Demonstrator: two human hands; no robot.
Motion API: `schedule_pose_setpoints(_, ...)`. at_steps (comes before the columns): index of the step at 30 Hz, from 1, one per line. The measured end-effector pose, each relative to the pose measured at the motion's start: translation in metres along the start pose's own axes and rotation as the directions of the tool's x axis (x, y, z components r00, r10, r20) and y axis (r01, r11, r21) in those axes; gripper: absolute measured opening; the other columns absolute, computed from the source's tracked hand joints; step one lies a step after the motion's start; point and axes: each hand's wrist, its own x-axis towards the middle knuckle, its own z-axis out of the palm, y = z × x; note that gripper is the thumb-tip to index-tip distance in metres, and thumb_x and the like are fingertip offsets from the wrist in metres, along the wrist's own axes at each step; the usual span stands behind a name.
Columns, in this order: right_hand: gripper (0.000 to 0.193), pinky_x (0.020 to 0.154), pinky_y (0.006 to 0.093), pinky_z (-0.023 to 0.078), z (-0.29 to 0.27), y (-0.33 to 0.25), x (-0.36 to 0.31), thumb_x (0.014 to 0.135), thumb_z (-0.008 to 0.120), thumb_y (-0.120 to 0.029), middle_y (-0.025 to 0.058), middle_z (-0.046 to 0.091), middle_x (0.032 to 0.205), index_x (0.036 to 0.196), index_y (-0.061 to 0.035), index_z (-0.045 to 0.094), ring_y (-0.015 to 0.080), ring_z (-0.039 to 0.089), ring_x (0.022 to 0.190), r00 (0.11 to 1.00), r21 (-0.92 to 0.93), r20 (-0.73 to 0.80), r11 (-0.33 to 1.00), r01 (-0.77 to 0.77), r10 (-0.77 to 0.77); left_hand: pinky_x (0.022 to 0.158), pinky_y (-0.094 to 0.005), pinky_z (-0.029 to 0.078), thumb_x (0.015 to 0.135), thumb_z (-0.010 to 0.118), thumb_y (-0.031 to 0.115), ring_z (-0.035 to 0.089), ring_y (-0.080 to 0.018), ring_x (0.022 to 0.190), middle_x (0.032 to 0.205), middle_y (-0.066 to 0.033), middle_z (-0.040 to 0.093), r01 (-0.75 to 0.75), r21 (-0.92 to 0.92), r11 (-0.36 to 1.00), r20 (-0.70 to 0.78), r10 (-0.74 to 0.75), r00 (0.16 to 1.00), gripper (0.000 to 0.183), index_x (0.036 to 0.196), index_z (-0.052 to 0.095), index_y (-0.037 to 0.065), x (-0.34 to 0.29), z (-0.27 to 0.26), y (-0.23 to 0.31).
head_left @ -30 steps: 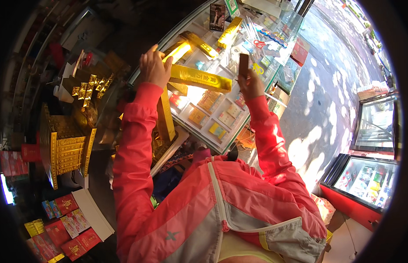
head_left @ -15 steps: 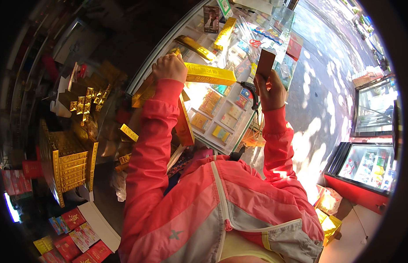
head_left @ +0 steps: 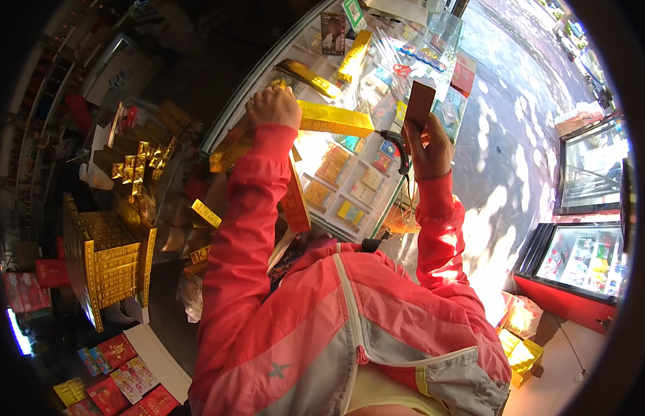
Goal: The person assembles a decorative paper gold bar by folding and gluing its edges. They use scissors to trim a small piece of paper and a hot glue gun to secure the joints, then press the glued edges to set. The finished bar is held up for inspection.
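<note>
My left hand [head_left: 275, 107] is closed, its fingers curled over the end of a long gold paper box [head_left: 340, 120]. The box reaches right across a glass display counter [head_left: 321, 223]. In my right hand [head_left: 431, 149] a flat brown rectangular piece [head_left: 421, 100] stands upright, pinched between thumb and fingers. Just left of that hand is a dark tool with a curved handle [head_left: 400, 147]; its tip lies by the gold box's end. More gold pieces [head_left: 229, 151] lean below my left hand, and a red-and-gold strip [head_left: 294, 201] hangs under my wrist. My left fingertips are partly hidden.
On the counter lie gold boxes [head_left: 308, 78], red scissors [head_left: 402, 70] and a dark picture box [head_left: 333, 33]. Small packets fill trays under the glass. To the left stand a gold house-shaped structure [head_left: 114, 267] and red packets [head_left: 118, 350]. A glass-topped case [head_left: 579, 260] stands at right.
My left hand has shifted slightly right, and the red-and-gold strip under its wrist has moved a little. My right hand holds the brown piece in nearly the same place.
</note>
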Motion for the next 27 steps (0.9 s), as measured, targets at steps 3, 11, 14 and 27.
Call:
schedule_pose_setpoints(3,0.009,0.059,0.0306,0.045,-0.002,-0.002,-0.002,0.091,0.063,-0.011,0.0079,0.058,0.077,0.093,-0.0029,0.06,0.0182,0.057,0.064,1.0,0.012,0.001,1.0,-0.007,0.007,0.097,-0.0462,0.044,0.101,0.039,0.033,0.06,-0.028,0.11,0.111,-0.0092,0.069,0.025,-0.025,0.999,0.074,-0.023,0.997,0.04,0.102,0.069,0.005,-0.001,-0.003,0.003)
schedule_pose_setpoints(11,0.009,0.055,0.0242,0.045,-0.002,-0.006,-0.002,0.092,0.065,-0.013,0.0005,0.061,0.072,0.088,-0.0051,0.061,0.0074,0.058,0.058,0.996,-0.038,-0.032,0.996,0.076,-0.078,0.096,-0.0457,0.043,0.101,0.041,0.032,0.061,-0.026,0.109,0.11,-0.0091,0.069,0.018,0.01,1.0,0.031,-0.019,0.999,0.039,0.101,0.069,0.005,-0.004,-0.002,0.008)
schedule_pose_setpoints(14,0.008,0.057,0.0266,0.045,-0.003,-0.008,-0.003,0.091,0.064,-0.012,0.0034,0.06,0.074,0.09,-0.0041,0.061,0.0116,0.058,0.06,0.998,-0.041,-0.012,0.998,0.053,-0.054,0.096,-0.0459,0.043,0.1,0.042,0.032,0.061,-0.0257,0.108,0.11,-0.0088,0.069,0.023,0.012,1.0,0.058,-0.024,0.998,0.038,0.101,0.069,0.005,-0.004,-0.004,0.007)
schedule_pose_setpoints(27,0.014,0.068,0.0338,0.054,0.047,0.007,0.003,0.098,0.052,-0.013,0.0094,0.066,0.08,0.105,-0.0018,0.058,0.0179,0.067,0.073,0.965,0.343,0.262,0.936,-0.085,-0.009,0.112,-0.06,0.019,0.101,0.036,0.051,0.053,-0.0262,0.125,0.13,-0.0095,0.062,0.052,-0.344,0.938,0.044,-0.039,0.998,0.053,0.129,0.059,0.011,-0.002,-0.007,-0.017)
